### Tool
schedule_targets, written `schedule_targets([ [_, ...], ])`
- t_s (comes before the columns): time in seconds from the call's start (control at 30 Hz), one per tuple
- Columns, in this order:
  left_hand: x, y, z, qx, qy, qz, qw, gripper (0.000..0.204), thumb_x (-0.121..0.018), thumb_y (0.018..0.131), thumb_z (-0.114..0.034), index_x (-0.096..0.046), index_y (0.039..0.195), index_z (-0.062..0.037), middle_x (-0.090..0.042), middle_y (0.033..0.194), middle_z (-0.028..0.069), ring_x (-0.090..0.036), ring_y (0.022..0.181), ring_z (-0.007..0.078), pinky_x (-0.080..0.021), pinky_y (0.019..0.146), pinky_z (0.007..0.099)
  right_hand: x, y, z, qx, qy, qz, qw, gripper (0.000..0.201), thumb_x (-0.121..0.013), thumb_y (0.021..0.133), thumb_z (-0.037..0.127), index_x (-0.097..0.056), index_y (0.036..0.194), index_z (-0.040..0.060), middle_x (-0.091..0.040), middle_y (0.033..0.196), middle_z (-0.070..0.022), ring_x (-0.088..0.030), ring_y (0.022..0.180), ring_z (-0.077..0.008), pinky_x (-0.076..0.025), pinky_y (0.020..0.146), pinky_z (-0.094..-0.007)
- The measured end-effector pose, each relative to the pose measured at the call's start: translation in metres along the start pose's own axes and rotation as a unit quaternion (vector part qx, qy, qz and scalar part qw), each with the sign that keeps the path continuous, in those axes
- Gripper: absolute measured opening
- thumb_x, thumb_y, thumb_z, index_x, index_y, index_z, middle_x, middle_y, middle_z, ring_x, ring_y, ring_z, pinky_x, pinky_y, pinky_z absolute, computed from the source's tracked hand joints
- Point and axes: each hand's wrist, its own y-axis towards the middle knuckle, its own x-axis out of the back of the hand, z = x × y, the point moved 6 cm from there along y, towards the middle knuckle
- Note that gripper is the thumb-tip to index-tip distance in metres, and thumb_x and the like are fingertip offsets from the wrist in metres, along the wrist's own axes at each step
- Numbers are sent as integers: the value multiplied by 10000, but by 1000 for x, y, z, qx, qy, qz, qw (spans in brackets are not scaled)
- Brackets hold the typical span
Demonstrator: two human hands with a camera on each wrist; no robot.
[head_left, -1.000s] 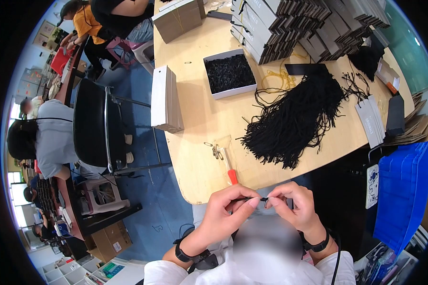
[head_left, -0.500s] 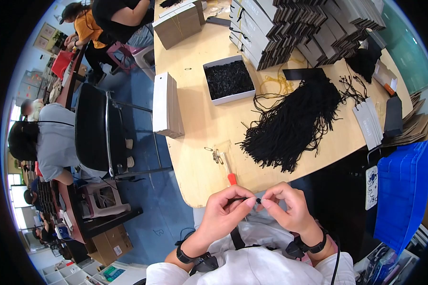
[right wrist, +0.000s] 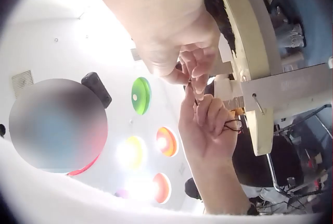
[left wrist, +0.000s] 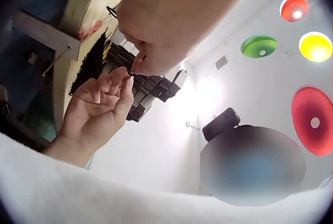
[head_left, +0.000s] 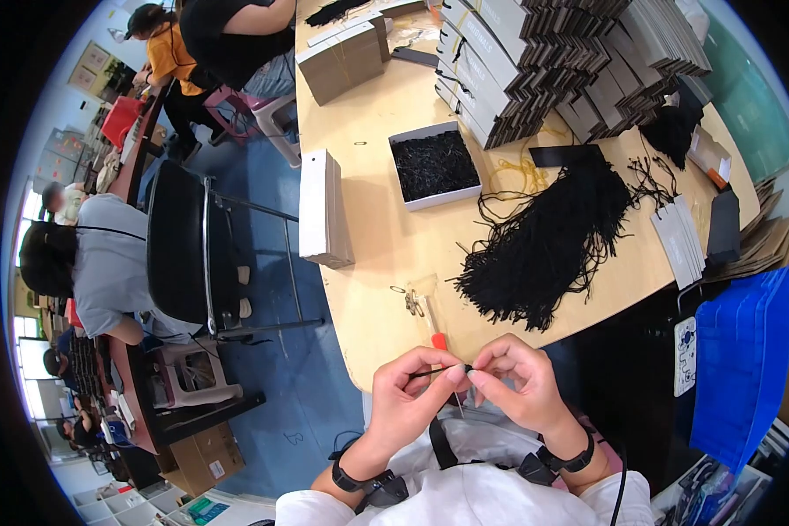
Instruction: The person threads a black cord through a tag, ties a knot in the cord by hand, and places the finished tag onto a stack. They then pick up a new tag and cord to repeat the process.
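Note:
In the head view a thin black cord [head_left: 425,373] runs between my two hands, in front of my body at the table's near edge. My left hand [head_left: 412,399] pinches it between thumb and forefinger. With its fingertips meeting the left ones, my right hand [head_left: 519,383] pinches the cord's dark end [head_left: 468,368]. A loop of the cord [right wrist: 233,125] sticks out behind the left hand in the right wrist view. Fingers hide most of the held part. Just beyond the hands lies a red-handled tool [head_left: 439,340].
On the table [head_left: 377,237] lie a heap of black cords [head_left: 548,241], a white box of black strings [head_left: 436,167], tall stacks of grey tags [head_left: 491,79] and a pale block of cards [head_left: 323,210]. A blue crate [head_left: 741,359] stands right. Other people sit left.
My right hand has shifted left, and its fingertips have closed up to the left hand's at the cord. The head view has tilted slightly.

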Motion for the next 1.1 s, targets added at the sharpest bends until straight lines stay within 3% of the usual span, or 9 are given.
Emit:
schedule_targets([
  [0.1, -2, 0, -5, -6, -78, -18, 997, 144, -608, 908, -32, -592, 1021, 56, -644, 817, 43, -602, 735, 52, -489, 647, 165, -4, 4, 4, -22, 11, 18, 1000, 143, -612, 872, 1, -514, 973, -26, -654, 807, -85, -643, 686, -116, -504, 593, -225],
  [0.27, 2, 1, -2, -2, -84, -24, 996, 143, -602, 915, -38, -590, 1017, 61, -635, 802, 34, -611, 760, 52, -485, 645, 162, -11, 9, 3, -47, 13, 15, 999, 151, -592, 867, -36, -483, 970, -20, -634, 829, -91, -653, 730, -143, -527, 633, -244],
  [0.43, 4, 2, -7, -8, -89, -49, 995, 140, -595, 918, -32, -588, 1020, 64, -634, 805, 36, -614, 767, 54, -489, 659, 162, -10, 11, -1, 25, -10, -15, 1000, 168, -605, 853, -25, -512, 994, -29, -658, 883, -94, -677, 773, -140, -542, 688, -247],
  [0.53, 10, 3, -7, -7, -60, -70, 996, 140, -603, 915, -38, -593, 1016, 58, -591, 738, -15, -533, 656, 0, -428, 588, 133, -14, 14, 7, 18, -4, -35, 999, 184, -603, 853, -23, -521, 1019, -33, -671, 929, -125, -679, 791, -147, -550, 699, -253],
  [0.6, 14, 4, 0, 2, -30, -54, 998, 134, -610, 912, -44, -601, 1009, 47, -515, 673, -68, -412, 577, -36, -326, 524, 118, -16, 16, 10, 39, -24, -32, 998, 190, -611, 855, -17, -529, 1026, -36, -676, 931, -133, -679, 788, -149, -553, 702, -256],
  [0.73, 15, 6, 7, 6, -43, -58, 997, 125, -615, 909, -49, -609, 1002, 36, -440, 637, -101, -296, 552, -44, -232, 504, 122, -17, 16, 8, 40, -52, -25, 998, 182, -624, 868, -2, -550, 1030, -43, -681, 904, -124, -678, 790, -148, -558, 699, -257],
  [0.83, 16, 6, 8, 16, -76, -61, 995, 133, -609, 912, -46, -600, 1010, 43, -497, 664, -77, -412, 578, -35, -325, 523, 120, -14, 15, 1, 16, 0, -42, 999, 144, -616, 878, -7, -562, 1005, -48, -679, 905, -117, -677, 798, -146, -560, 695, -255],
  [0.9, 15, 6, 6, 28, -109, -49, 992, 113, -600, 901, -17, -577, 991, 48, -653, 878, 82, -654, 820, 128, -524, 756, 221, -12, 16, 2, 15, 10, -37, 999, 130, -610, 880, -14, -565, 997, -48, -678, 904, -114, -676, 801, -144, -560, 692, -255],
  [1.1, 14, 7, 9, 19, -109, -53, 992, 118, -607, 896, -10, -576, 995, 46, -655, 879, 89, -653, 827, 123, -519, 755, 214, -12, 17, 6, -3, 17, -39, 999, 141, -619, 843, -68, -556, 967, -45, -654, 904, -100, -654, 813, -131, -538, 721, -248],
])
